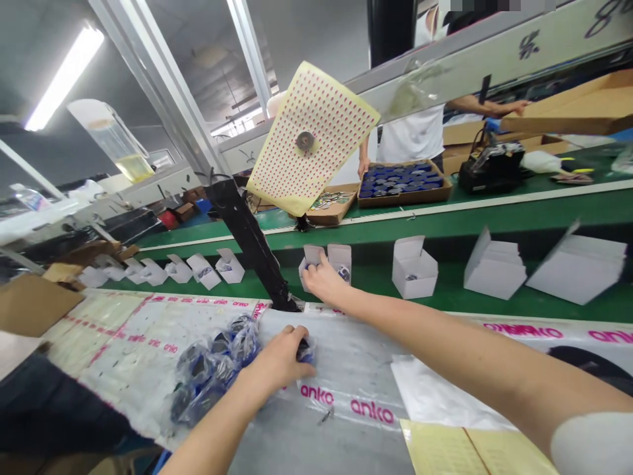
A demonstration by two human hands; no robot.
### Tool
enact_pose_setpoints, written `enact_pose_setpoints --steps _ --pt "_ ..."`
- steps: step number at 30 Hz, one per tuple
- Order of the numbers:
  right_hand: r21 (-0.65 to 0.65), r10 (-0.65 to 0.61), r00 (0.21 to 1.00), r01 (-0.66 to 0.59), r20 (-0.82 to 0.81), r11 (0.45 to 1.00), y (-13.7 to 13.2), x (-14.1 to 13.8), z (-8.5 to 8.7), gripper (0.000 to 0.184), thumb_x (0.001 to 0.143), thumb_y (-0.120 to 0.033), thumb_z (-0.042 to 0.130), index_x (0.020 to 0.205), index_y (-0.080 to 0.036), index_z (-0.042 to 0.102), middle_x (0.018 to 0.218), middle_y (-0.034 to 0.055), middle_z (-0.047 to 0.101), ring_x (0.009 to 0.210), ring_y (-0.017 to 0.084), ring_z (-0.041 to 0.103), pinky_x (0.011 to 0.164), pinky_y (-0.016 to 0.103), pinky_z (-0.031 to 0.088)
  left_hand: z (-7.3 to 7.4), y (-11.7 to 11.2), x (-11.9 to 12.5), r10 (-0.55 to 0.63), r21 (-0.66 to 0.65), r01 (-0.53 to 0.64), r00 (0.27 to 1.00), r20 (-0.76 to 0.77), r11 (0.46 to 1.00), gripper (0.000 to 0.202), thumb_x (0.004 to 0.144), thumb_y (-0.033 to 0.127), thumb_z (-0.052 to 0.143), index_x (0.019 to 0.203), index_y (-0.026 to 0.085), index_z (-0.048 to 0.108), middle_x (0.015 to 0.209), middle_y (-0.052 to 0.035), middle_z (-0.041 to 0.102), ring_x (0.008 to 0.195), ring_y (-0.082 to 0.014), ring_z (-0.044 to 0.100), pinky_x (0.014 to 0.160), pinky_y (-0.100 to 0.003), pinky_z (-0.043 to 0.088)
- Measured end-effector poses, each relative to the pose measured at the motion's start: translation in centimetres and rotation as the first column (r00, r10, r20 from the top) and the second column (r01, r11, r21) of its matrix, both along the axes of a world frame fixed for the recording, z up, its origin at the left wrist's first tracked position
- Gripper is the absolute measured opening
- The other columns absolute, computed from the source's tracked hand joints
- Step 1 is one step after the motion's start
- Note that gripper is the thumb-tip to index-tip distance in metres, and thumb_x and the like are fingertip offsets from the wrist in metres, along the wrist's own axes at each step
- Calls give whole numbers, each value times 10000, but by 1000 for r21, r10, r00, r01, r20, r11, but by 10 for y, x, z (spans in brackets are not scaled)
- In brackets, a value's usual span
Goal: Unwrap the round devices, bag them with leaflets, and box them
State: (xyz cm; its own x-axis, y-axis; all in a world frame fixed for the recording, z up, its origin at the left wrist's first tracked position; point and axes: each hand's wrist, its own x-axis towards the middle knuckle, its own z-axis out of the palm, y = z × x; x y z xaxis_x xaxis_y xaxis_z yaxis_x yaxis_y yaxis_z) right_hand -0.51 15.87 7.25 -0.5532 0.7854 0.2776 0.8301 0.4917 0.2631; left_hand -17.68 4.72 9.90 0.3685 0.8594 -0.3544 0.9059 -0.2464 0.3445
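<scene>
My left hand [277, 359] is curled around a small plastic-bagged item [305, 351] with dark blue inside. It rests on a clear plastic sheet printed with pink "anko" lettering [346, 402]. Just left of that hand lies a heap of similar bagged dark items [212, 369]. My right hand [324, 279] reaches across to an open white carton [312, 264], its fingers dipping in at the carton's opening. Whether those fingers grip anything is hidden. A second open white carton [339, 260] stands directly beside it.
More open white cartons [414, 267] line the green conveyor [445, 290]. A black post [250, 241] rises beside the plastic sheet. A sheet of red dot stickers [311, 138] hangs above. Beyond, a co-worker [410, 135] stands near a tray of dark blue items [404, 185].
</scene>
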Motion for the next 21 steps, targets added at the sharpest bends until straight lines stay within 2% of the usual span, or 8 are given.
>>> enact_pose_setpoints --steps 4,6,9,11,12,15,18,21 --pt "22 -43 999 43 -24 999 -10 -4 9 342 965 -71 384 1192 1 630 945 216 724 1076 377 632 1126 726 185 -4 -10 5 92 25 -93 995 49 995 728 732 264 724 1396 174 439 1308 -158 591 1211 -326 587 1028 -416 455" --pt "39 -64 997 66 -49 997 -25 0 15 404 967 -87 407 1338 -1 543 1140 274 694 1293 413 510 1121 742 191 -11 -14 6 166 58 -174 978 128 983 767 733 235 713 1422 162 383 1326 -171 591 1228 -320 580 1037 -416 453" --pt "-35 -41 993 37 -115 999 -62 15 14 568 884 -23 485 1448 -84 458 1531 283 432 1473 404 305 1112 701 286 -29 -20 10 271 88 -314 907 322 945 790 740 219 716 1438 180 349 1373 -169 568 1311 -311 524 1109 -432 409" --pt "-274 25 973 -89 -230 958 -91 26 7 743 769 18 571 1480 -144 429 1577 234 387 1454 381 356 1078 578 409 -41 -23 15 296 80 -372 835 463 925 819 759 238 716 1466 193 306 1403 -165 539 1352 -301 488 1151 -447 376" --pt "-410 39 950 -171 -311 896 -104 31 2 825 732 1 618 1507 -170 393 1545 215 433 1403 360 435 1033 497 465 -44 -24 19 294 57 -383 790 538 922 835 765 247 714 1479 201 284 1414 -163 524 1352 -296 485 1137 -442 398" --pt "-600 -73 876 -263 -477 755 -126 37 -12 841 750 -147 694 1520 -213 363 1365 160 567 1141 302 633 857 371 523 -44 -24 33 287 -58 -365 615 735 929 852 754 245 712 1484 241 272 1444 -153 469 1273 -272 531 924 -353 543" --pt "-585 -162 854 -189 -495 789 -123 43 -17 499 822 -223 633 1314 -189 561 1184 127 612 954 281 662 768 366 496 -34 -12 43 250 -56 -358 523 815 932 742 776 265 696 1439 262 363 1483 -142 427 1146 -227 582 758 -277 559" --pt "-565 -180 862 -141 -474 813 -103 61 -8 415 796 -252 663 1203 -186 618 1073 111 638 922 292 655 776 376 485 -33 15 53 171 115 -401 611 773 909 519 862 270 616 1360 215 483 1337 -137 559 1011 -200 618 729 -277 548"
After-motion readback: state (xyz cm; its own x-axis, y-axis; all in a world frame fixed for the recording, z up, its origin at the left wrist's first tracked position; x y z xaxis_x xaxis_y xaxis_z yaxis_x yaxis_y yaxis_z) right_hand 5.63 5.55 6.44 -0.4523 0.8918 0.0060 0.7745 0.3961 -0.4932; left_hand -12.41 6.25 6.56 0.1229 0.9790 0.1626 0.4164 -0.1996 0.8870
